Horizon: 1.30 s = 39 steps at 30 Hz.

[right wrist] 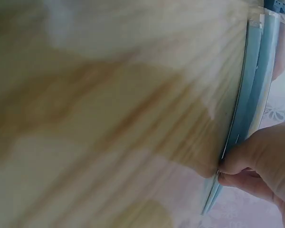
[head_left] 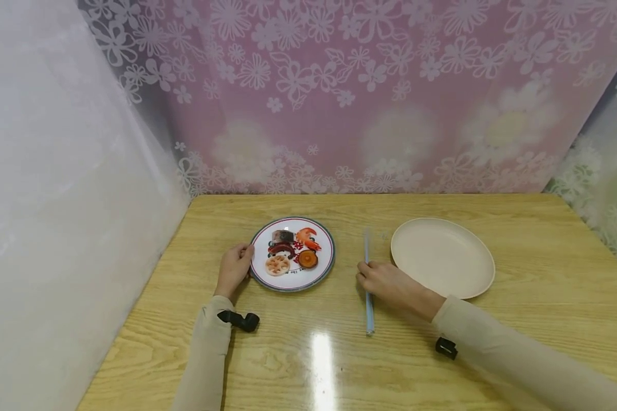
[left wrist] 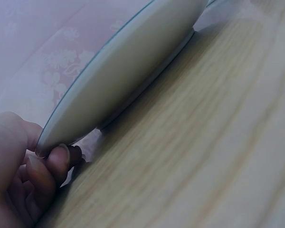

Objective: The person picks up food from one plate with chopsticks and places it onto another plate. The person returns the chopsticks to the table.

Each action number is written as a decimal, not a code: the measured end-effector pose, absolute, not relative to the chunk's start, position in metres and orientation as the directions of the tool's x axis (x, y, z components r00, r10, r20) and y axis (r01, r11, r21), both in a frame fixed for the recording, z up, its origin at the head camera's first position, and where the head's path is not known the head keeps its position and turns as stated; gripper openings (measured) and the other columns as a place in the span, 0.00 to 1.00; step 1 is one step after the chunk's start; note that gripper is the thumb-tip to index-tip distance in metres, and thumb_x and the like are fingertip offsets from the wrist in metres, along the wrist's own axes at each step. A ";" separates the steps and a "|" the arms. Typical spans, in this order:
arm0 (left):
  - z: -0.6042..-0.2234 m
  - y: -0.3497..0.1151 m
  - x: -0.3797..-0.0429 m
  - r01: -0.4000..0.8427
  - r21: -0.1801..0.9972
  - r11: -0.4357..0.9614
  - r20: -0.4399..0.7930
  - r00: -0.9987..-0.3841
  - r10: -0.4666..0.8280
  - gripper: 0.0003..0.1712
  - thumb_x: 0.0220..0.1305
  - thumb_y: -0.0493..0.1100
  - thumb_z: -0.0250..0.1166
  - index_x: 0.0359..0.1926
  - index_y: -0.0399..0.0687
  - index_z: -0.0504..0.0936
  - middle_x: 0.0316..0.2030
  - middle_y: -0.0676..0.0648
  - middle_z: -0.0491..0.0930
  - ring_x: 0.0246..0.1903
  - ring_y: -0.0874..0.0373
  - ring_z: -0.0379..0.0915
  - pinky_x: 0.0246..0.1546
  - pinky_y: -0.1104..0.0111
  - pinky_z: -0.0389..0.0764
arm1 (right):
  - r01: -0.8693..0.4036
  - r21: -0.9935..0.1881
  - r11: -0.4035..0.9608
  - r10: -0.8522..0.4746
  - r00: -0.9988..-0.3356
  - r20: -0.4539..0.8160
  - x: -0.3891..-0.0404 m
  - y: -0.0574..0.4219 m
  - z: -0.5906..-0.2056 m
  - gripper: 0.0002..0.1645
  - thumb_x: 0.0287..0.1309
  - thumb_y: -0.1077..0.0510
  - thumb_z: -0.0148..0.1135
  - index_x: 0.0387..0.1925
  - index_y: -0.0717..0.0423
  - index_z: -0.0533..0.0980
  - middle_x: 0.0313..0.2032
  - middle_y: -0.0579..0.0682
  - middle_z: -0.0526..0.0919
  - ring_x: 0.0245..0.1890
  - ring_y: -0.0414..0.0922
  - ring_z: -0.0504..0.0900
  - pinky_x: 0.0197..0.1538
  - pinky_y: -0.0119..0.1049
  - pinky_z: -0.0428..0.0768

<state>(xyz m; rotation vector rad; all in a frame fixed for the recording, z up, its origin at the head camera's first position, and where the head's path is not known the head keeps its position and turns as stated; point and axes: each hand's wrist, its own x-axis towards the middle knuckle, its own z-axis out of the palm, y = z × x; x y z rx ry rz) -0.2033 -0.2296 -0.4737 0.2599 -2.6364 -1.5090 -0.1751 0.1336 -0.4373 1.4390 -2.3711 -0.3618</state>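
Note:
On the left of the table, a round white plate (head_left: pixel 316 274) with a dark rim bears food pieces: a lotus root slice (head_left: pixel 277 265), a shrimp (head_left: pixel 308 238), a mushroom (head_left: pixel 307 259), a sausage-like piece (head_left: pixel 281 250) and a dark-skinned chunk (head_left: pixel 283 236). My left hand (head_left: pixel 235 265) pinches its left edge, thumb above and fingers beneath the rim (left wrist: pixel 40 151). The plate's foot is right at the tabletop in the left wrist view. Between the plates, my right hand (head_left: pixel 385 281) pinches slim pale blue chopsticks (head_left: pixel 369 317), seen as two sticks (right wrist: pixel 249 80) with clear film at one end.
An oval cream plate (head_left: pixel 444 257) stands at the right, just beyond my right wrist. The wooden table (head_left: pixel 272 354) meets a pink floral curtain (head_left: pixel 329 114) at its far edge and a white sheet (head_left: pixel 82 200) at the left.

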 end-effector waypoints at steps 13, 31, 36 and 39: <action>-0.475 -0.229 -0.204 -0.088 0.857 0.509 0.017 -0.980 -0.197 0.19 0.72 0.46 0.53 0.51 0.34 0.79 0.22 0.47 0.75 0.13 0.61 0.66 0.15 0.70 0.70 | -0.791 0.380 0.480 -0.877 -0.442 0.187 -0.174 0.141 -0.441 0.13 0.49 0.70 0.71 0.39 0.67 0.80 0.38 0.58 0.80 0.35 0.49 0.80 0.35 0.35 0.81; -0.475 -0.230 -0.204 -0.074 0.865 0.497 0.025 -0.982 -0.190 0.18 0.73 0.44 0.52 0.49 0.33 0.80 0.20 0.48 0.75 0.12 0.62 0.65 0.14 0.71 0.69 | -0.780 0.314 0.542 -0.840 -0.503 0.203 -0.175 0.143 -0.443 0.18 0.50 0.71 0.69 0.45 0.69 0.78 0.47 0.62 0.79 0.46 0.53 0.80 0.38 0.38 0.82; -0.475 -0.230 -0.203 -0.079 0.865 0.496 0.019 -0.982 -0.190 0.18 0.72 0.45 0.53 0.49 0.34 0.80 0.20 0.48 0.75 0.12 0.61 0.66 0.14 0.70 0.69 | -0.787 0.305 0.536 -0.844 -0.492 0.213 -0.174 0.144 -0.443 0.16 0.50 0.71 0.69 0.44 0.68 0.78 0.46 0.61 0.79 0.44 0.52 0.80 0.37 0.38 0.82; -0.475 -0.230 -0.203 -0.080 0.867 0.491 0.018 -0.981 -0.191 0.19 0.72 0.46 0.53 0.49 0.34 0.80 0.20 0.48 0.74 0.12 0.61 0.66 0.14 0.70 0.69 | -0.795 0.269 0.544 -0.839 -0.502 0.211 -0.174 0.144 -0.443 0.16 0.51 0.71 0.68 0.43 0.67 0.78 0.46 0.60 0.79 0.45 0.52 0.80 0.37 0.38 0.82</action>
